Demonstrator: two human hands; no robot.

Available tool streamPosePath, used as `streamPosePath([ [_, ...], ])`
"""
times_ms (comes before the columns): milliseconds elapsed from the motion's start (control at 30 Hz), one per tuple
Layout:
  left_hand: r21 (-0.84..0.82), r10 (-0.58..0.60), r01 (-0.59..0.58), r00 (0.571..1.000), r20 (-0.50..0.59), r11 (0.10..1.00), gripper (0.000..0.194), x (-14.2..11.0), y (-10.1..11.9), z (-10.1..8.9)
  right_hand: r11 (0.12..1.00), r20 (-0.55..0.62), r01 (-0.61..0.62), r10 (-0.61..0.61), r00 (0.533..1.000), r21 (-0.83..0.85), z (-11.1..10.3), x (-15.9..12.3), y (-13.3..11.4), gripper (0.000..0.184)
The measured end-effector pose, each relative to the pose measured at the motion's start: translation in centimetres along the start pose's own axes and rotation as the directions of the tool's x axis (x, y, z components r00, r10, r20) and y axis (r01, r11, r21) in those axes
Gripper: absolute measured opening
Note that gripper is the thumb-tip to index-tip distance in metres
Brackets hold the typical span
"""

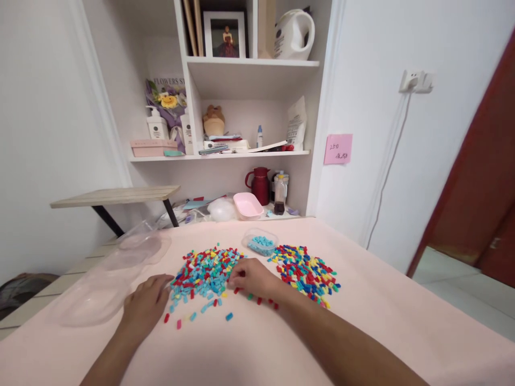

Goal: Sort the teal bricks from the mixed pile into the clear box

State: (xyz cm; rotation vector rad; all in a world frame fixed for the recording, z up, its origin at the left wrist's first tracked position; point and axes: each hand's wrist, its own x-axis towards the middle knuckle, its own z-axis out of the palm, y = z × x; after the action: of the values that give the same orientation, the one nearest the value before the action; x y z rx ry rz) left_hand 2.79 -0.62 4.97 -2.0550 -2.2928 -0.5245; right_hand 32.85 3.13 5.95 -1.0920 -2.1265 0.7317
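A loose pile of small coloured bricks [207,268], many of them light blue, lies on the pink tabletop between my hands. My left hand [145,301] rests at the pile's left edge, palm down, its fingers stretched toward the bricks and holding nothing that shows. At the pile's right edge my right hand [254,277] is curled, thumb and fingertips drawn together; whether a brick is between them cannot be seen. Beyond it stands a small clear tub [245,237] with light blue bricks [262,244] inside. To its right spreads a second mixed-colour brick pile [303,271].
Clear plastic trays [94,303] lie at the table's left. Stray bricks, including a blue one [229,316], dot the near side. Behind the table are a pink basin [248,206], a red jug [259,185] and a bottle of dark liquid [279,198]. A wooden stand [116,196] is back left.
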Motion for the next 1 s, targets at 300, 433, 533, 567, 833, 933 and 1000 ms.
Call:
streamPosePath([
  [300,0.024,-0.029,0.028,0.999,0.046,0.999,0.045,0.2,0.1,0.0,0.94,-0.059,-0.133,0.159,0.985,0.315,-2.1,0.4,1.6,0.027],
  [433,0.018,-0.023,0.022,0.999,0.04,1.0,0.046,0.3,-0.2,0.2,0.957,-0.286,-0.091,0.172,0.943,0.276,-4.0,0.8,1.9,0.03],
  [533,0.007,-0.019,0.019,0.999,0.026,1.0,0.046,0.4,-0.5,0.6,0.979,-0.487,-0.077,0.162,0.858,0.19,-5.8,1.0,2.6,0.032],
  [567,0.001,-0.019,0.019,1.0,0.017,1.0,0.046,0.4,-0.5,0.7,0.984,-0.532,-0.081,0.155,0.833,0.16,-6.4,1.1,2.9,0.032],
  [833,0.0,-0.025,0.025,1.0,0.007,1.0,0.045,0.4,-0.6,1.1,0.995,-0.632,-0.092,0.09,0.77,0.03,-7.7,0.9,3.8,0.036],
  [933,0.008,-0.011,0.011,1.0,-0.003,1.0,0.043,0.5,-0.7,1.2,1.0,-0.572,-0.01,0.014,0.82,0.01,-6.9,0.3,2.4,0.035],
  [1000,0.01,0.008,-0.008,1.0,-0.01,1.0,0.043,0.4,-0.8,1.3,0.995,-0.458,0.085,-0.097,0.883,-0.045,-5.9,-0.1,1.2,0.03],
])
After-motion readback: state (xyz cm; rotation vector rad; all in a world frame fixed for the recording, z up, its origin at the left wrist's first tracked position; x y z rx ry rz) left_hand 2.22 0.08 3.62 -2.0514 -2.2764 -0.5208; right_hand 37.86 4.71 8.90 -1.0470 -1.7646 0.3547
